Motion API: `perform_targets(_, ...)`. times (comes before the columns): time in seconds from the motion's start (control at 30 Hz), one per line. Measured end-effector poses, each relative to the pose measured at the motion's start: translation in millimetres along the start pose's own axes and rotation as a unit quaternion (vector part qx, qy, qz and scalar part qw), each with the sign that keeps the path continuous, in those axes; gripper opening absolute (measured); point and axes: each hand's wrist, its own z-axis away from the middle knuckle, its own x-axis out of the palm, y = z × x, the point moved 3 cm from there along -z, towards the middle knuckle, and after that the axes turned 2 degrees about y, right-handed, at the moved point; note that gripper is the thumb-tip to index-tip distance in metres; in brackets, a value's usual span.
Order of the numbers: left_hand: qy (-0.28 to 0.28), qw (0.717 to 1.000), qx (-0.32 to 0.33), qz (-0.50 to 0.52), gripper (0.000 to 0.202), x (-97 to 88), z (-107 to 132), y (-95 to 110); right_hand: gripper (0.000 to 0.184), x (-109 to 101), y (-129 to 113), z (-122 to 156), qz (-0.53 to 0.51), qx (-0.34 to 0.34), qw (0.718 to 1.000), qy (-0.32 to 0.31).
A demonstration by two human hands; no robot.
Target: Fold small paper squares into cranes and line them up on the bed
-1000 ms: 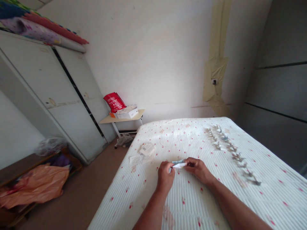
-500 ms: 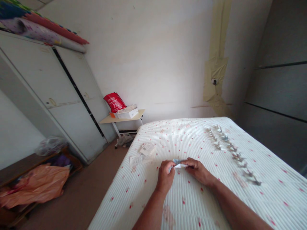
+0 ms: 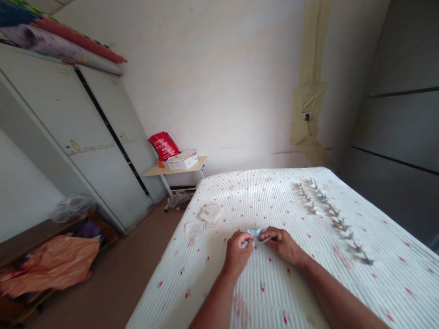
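A small piece of printed paper (image 3: 254,233), bluish and partly folded, is between my two hands just above the bed. My left hand (image 3: 238,249) pinches its left side between thumb and fingers. On its right side, my right hand (image 3: 281,244) grips the paper with fingertips and thumb. The fingers hide much of its shape. Several loose printed paper pieces (image 3: 210,213) lie on the bed to the left, beyond my left hand. To the right, small folded paper figures (image 3: 339,225) stand in slanting rows.
The bed (image 3: 260,283) has a white ribbed cover with red dots. Past its far left corner stands a small table (image 3: 152,172) with a red bag (image 3: 163,145) and a white box (image 3: 185,162). A grey cabinet (image 3: 92,155) is at the left, with an orange plastic bag (image 3: 51,265) below.
The paper's white folded flap, visible before between my hands, has turned and is now mostly covered by my fingers. My right fingertips have shifted slightly left. The other things stay put.
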Motion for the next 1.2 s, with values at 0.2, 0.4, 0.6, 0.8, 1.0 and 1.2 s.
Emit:
perform_targets(0.2,0.029,0.999,0.043,-0.006,0.016,-1.8,0.0,4.1,0.017,0.6,6.6,0.2,0.013,0.012,1.000,-0.010)
perform_targets(0.4,0.020,0.994,0.105,-0.032,0.021,3.3,2.8,9.5,0.018,2.2,-0.7,0.3,0.061,-0.048,0.996,-0.033)
perform_targets(0.6,0.023,0.993,0.095,-0.062,0.020,6.0,2.3,6.5,0.021,2.7,-8.0,-0.5,0.085,-0.071,0.993,-0.031)
perform_targets(0.8,0.040,0.994,0.088,-0.056,0.018,5.0,1.5,5.4,0.015,2.5,-4.9,-1.7,0.060,-0.076,0.995,-0.017)
perform_targets(1.0,0.051,0.995,0.067,-0.048,0.014,5.2,2.1,6.9,0.006,6.5,-0.4,-0.3,0.030,-0.011,0.999,0.008)
perform_targets(1.2,0.045,0.996,0.048,-0.064,0.013,4.8,1.6,8.6,0.024,8.5,-5.2,-0.6,0.001,0.029,0.998,0.062)
